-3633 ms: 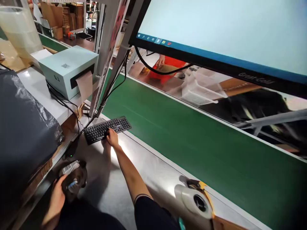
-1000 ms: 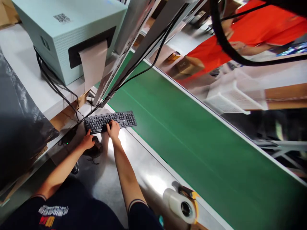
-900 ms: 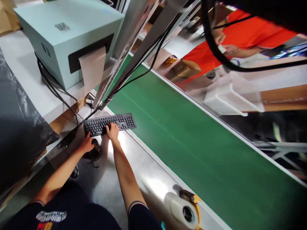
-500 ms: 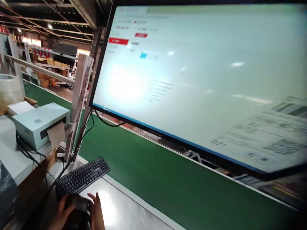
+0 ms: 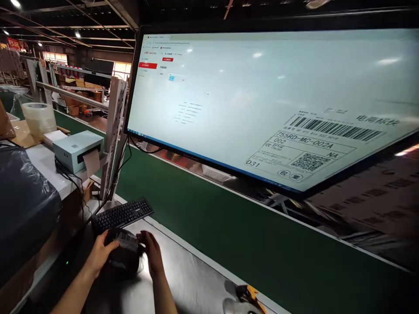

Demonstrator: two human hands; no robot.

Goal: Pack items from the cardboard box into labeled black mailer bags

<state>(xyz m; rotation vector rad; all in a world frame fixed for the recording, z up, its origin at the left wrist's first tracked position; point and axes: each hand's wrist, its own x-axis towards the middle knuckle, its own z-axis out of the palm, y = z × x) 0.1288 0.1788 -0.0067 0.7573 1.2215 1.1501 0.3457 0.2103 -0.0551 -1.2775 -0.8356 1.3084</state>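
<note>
A small black wrapped parcel (image 5: pixel 123 256) with a pale label on top lies on the steel table just in front of the black keyboard (image 5: pixel 122 214). My left hand (image 5: pixel 100 254) curls round its left side. My right hand (image 5: pixel 151 256) presses against its right side with fingers together. Both hands grip the parcel between them. Above, a large monitor (image 5: pixel 262 104) shows a page with a shipping label and barcode at its lower right.
A green conveyor belt (image 5: pixel 229 235) runs past the table's far edge. A pale label printer (image 5: pixel 77 150) with paper hanging out stands on a white shelf at left, beside a tape roll (image 5: pixel 39 118) and black bags (image 5: pixel 22 205). A tape dispenser (image 5: pixel 245 301) sits bottom right.
My head has lifted from the keyboard to the monitor. My right hand left the keys and joined my left on the black parcel, which moved in front of the keyboard.
</note>
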